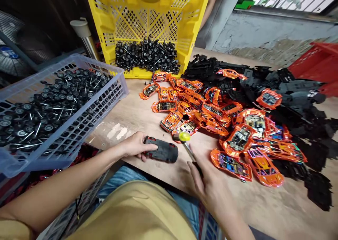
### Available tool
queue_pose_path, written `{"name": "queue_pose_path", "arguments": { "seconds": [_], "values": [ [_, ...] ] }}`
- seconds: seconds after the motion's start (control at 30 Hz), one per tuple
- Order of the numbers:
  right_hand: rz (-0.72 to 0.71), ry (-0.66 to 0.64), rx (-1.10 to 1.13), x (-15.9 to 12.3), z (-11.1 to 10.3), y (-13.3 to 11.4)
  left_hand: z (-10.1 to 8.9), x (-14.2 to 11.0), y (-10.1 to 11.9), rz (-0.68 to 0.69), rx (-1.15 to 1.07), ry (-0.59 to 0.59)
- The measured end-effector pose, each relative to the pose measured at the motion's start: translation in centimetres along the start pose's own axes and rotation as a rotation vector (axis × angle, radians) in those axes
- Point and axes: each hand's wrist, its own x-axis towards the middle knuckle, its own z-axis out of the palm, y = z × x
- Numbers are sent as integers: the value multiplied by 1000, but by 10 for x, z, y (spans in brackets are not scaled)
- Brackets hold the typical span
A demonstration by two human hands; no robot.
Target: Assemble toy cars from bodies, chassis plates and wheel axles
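Observation:
My left hand [139, 146] grips one end of a toy car [163, 150], which lies with its black underside up near the table's front edge. A little red shows along the car's sides. Closed around the handle of a small hammer [190, 152], my right hand [207, 176] is just right of the car. The hammer's head, yellow on one side, is raised above the table and slightly blurred. Beyond the hammer lies a heap of orange toy car bodies [190, 95], several of them turned over.
At left stands a translucent crate [105, 109] of black wheels on metal axles. A tilted yellow crate [195, 28] at the back holds more wheels. Black plastic car bases [318, 189] are piled along the right, with a red crate [314, 62] behind them.

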Motion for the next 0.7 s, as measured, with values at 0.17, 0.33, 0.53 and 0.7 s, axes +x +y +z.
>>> {"name": "queue_pose_path", "arguments": {
  "seconds": [0.17, 0.33, 0.53, 0.7],
  "values": [
    [47, 15, 260, 25, 2, -1, 5, -13, 7, 393, 126, 123],
    [303, 286, 642, 21, 40, -25, 52, -22, -1, 327, -493, 216],
    [232, 204, 437, 2, 36, -23, 74, -26, -19, -100, -462, 46],
    [2, 263, 191, -16, 22, -22, 55, -23, -18, -185, -298, 31]
  ]
}}
